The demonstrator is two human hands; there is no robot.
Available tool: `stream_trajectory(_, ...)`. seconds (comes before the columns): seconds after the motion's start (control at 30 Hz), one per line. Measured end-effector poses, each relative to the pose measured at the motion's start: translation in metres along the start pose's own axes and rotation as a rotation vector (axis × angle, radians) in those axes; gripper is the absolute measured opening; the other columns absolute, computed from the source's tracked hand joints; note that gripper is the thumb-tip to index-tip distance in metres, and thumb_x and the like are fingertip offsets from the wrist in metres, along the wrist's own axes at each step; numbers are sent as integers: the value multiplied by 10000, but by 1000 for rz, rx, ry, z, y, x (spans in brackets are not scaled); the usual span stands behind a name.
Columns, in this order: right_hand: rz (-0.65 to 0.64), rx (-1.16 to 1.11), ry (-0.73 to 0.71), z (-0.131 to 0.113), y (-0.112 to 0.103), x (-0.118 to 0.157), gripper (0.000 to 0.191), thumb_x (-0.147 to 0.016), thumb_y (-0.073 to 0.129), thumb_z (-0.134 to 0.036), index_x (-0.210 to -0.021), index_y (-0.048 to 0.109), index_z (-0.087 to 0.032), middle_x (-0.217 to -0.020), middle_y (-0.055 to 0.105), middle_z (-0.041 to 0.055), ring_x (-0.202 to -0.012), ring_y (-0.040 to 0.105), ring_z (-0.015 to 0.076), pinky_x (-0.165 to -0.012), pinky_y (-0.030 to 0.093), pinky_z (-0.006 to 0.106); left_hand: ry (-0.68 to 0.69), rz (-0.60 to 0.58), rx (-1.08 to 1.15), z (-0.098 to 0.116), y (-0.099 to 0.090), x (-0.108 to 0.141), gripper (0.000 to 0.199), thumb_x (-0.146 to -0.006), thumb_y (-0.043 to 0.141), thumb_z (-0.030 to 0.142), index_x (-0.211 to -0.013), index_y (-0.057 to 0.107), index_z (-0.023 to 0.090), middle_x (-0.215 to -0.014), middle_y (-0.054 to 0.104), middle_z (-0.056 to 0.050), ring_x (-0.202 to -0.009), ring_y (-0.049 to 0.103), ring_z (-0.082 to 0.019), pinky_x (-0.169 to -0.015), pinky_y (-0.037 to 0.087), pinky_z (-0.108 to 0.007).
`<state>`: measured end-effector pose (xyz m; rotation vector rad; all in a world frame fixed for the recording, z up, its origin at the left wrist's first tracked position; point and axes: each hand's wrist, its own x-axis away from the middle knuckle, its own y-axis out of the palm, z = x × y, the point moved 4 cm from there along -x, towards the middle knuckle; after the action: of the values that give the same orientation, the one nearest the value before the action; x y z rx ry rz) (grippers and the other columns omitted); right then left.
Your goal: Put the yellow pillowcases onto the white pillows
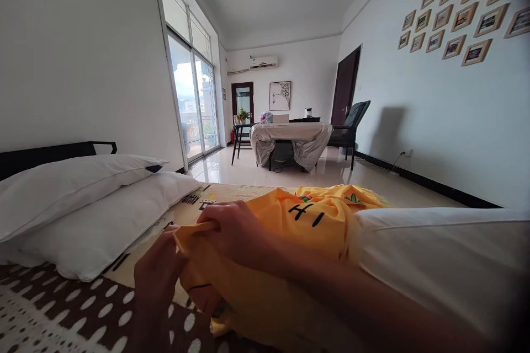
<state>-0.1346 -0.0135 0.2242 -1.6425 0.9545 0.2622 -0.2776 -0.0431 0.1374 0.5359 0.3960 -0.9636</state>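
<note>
A yellow-orange cloth with printed black letters lies bunched across the bed, partly around a white pillow or cushion at the right. My left hand pinches a corner of the cloth at the lower centre-left. Just right of it, my right hand is closed on the cloth's upper edge, its forearm crossing over the fabric. The fingertips of both hands are partly hidden by the cloth. Whether the white item is inside the cloth is unclear.
Two white pillows lie at the left on a patterned bed sheet. Beyond the bed stand a covered table, a black chair and a small plant stand. Glass doors are at the left.
</note>
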Motion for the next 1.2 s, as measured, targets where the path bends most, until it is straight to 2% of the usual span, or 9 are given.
stream_trajectory(0.13,6,179,-139,-6,3,2,96,-807,533,-156,-722,571,-178,-723,624,-4,-640,509,107,-583,317,227,39,30,-29,16,14,4,242,-638,732,402,-702,649,184,-710,582,-18,-672,503,-173,-541,399,-246)
stream_trajectory(0.23,-121,205,-179,-6,-4,-1,160,-865,530,-257,-720,548,-192,-695,591,-24,-604,462,96,-552,267,231,12,46,5,22,14,7,264,-655,722,422,-683,626,178,-655,543,3,-634,487,-144,-542,395,-221)
stream_trajectory(0.37,-331,176,-31,10,-30,-1,344,-864,550,-421,-624,496,-180,-600,517,-33,-606,447,102,-550,263,224,-89,72,13,20,8,6,323,-651,720,463,-641,587,169,-639,553,14,-585,465,-124,-509,376,-209)
stream_trajectory(0.47,-441,144,58,22,-50,5,330,-888,509,-368,-617,510,-179,-632,549,-26,-630,470,106,-561,284,226,-43,90,31,22,9,4,361,-672,712,466,-576,530,170,-617,513,26,-570,439,-111,-503,371,-203)
stream_trajectory(0.63,-339,374,47,12,-80,13,385,-917,490,-377,-583,517,-188,-559,523,-14,-585,443,122,-563,263,261,43,157,25,21,15,1,303,-710,699,423,-606,565,173,-682,548,20,-654,482,-116,-555,401,-188)
stream_trajectory(0.77,-317,454,76,10,-94,25,361,-854,581,-447,-594,549,-198,-562,522,-12,-554,436,127,-547,258,268,65,301,-96,17,7,6,249,-696,717,394,-668,597,178,-696,594,17,-665,528,-136,-565,440,-219)
stream_trajectory(0.97,-513,317,117,59,-110,58,339,-886,497,-449,-665,488,-193,-851,576,27,-795,529,165,-739,355,277,47,535,-282,38,9,19,213,-678,729,362,-752,649,178,-658,609,25,-640,546,-135,-555,433,-228)
stream_trajectory(1.07,-484,269,141,79,-113,66,314,-932,377,-372,-676,434,-198,-745,540,7,-760,504,156,-817,333,300,49,477,-361,48,23,8,216,-695,689,371,-732,636,166,-550,557,39,-552,497,-111,-494,393,-209)
stream_trajectory(1.2,-334,281,196,94,-116,67,327,-922,371,-406,-661,394,-209,-610,475,-23,-634,445,138,-656,312,251,130,256,-271,57,40,-18,272,-721,663,424,-743,613,158,-579,587,27,-544,509,-104,-477,390,-193)
